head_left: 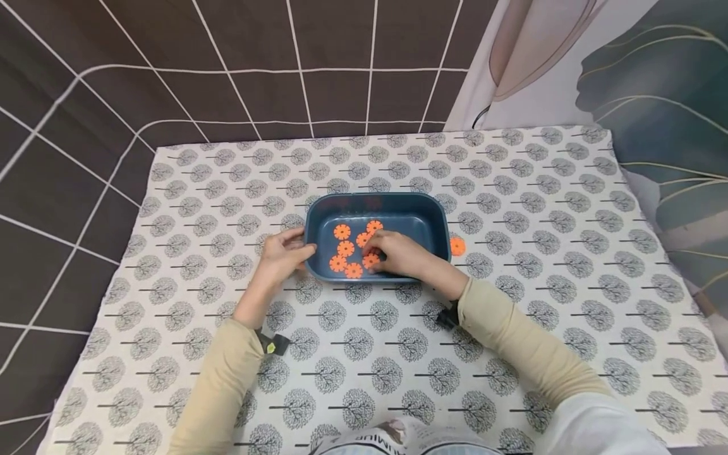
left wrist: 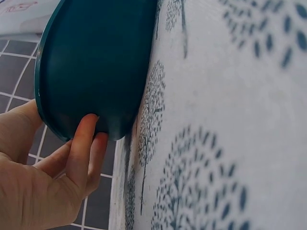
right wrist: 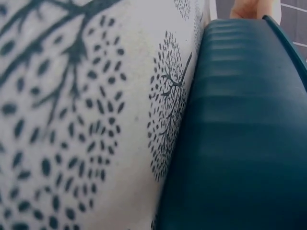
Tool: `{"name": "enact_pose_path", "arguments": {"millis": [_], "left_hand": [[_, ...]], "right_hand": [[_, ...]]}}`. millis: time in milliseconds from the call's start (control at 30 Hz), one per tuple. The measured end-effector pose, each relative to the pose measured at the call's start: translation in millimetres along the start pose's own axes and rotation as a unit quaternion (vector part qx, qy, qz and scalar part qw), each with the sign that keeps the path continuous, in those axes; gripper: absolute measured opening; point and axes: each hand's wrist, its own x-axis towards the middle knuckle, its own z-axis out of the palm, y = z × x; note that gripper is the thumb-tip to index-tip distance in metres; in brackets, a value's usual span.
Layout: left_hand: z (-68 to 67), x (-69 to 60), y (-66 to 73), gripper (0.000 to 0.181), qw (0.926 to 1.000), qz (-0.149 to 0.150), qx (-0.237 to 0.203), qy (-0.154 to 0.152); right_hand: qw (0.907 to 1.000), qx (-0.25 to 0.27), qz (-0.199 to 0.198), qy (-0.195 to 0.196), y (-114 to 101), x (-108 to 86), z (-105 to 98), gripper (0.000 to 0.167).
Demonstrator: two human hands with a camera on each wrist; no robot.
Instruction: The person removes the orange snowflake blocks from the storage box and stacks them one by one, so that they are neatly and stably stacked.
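- A white cloth (head_left: 352,316) printed with grey trees covers the table.
- On it sits a dark blue-green box (head_left: 418,229), open at the top.
- The right hand (head_left: 396,251) reaches over the near wall into the box, fingers bent down at one orange disc; whether they pinch it I cannot tell.
- The left hand (head_left: 281,254) grips the box's left end, thumb at the rim, fingers against the outer wall.
- Several notched orange discs (head_left: 345,248) lie inside; a lone disc (head_left: 457,246) rests outside, just beside the right end.
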Motion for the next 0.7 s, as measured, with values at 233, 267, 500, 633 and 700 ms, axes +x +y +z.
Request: {"name": "enact_pose_path", "arguments": {"millis": [233, 267, 500, 633, 700], "left_hand": [[3.3, -1.4, -3.9, 0.059, 1.0000, 0.004, -0.005, 0.002], [3.3, -1.5, -3.9, 0.059, 1.0000, 0.004, -0.005, 0.001], [2.2, -0.9, -1.7, 0.059, 0.9999, 0.007, -0.009, -0.001], [1.7, -0.6, -1.2, 0.060, 0.9998, 0.005, -0.018, -0.005], [1.3, -0.7, -0.9, 0.060, 0.9998, 0.004, -0.020, -0.007]], "right_hand": [[0.9996, 0.012, 0.025, -0.007, 1.3, -1.1, 1.8, 0.033], [0.9995, 0.012, 0.029, -0.009, 1.2, -1.0, 1.5, 0.033], [0.9991, 0.009, 0.037, -0.020, 0.1, 0.7, -0.5, 0.033], [0.9987, 0.003, 0.045, -0.026, -0.5, 0.9, -0.6, 0.033], [0.9984, 0.002, 0.049, -0.027, -0.6, 0.9, -0.8, 0.034]]}}
